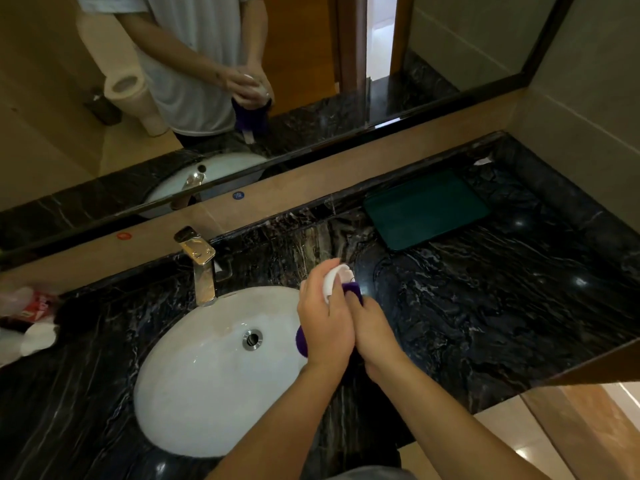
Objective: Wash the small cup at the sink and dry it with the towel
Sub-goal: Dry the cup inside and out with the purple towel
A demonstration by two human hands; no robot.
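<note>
**Drying under way: cup in one hand, towel in the other**

Nearest the camera, both forearms reach in from the bottom edge and meet just past the right rim of the sink (162,368), over the dark marble tabletop (485,306). The left hand (325,320) has its grip curled round the small white cup (334,277), holding it tipped on its side with the mouth turned towards the right. The right hand (372,332) is pressed against the left, its grip bunched on the purple towel (353,291); one fold shows at the cup's mouth and another hangs below the left hand, over the basin's right edge. Whether the cloth is inside the cup or only against its rim cannot be told.

No water runs from the tap (202,268), at the back edge of the basin, and the drain (252,339) sits open in a bowl that holds no pooled water. This reads as the drying step, with the washing judged done.

The next move likely calls for turning the cup against the towel so the cloth reaches the inner wall and the base, while the left hand holds firmly; a wet, smooth cup could slip onto stone.

Farther back, a dark green mat (426,209) lies towards the tabletop's rear right corner. Red-and-white packaging (31,306) sits at the left edge. The mirror (242,81) behind shows the same hold.
</note>
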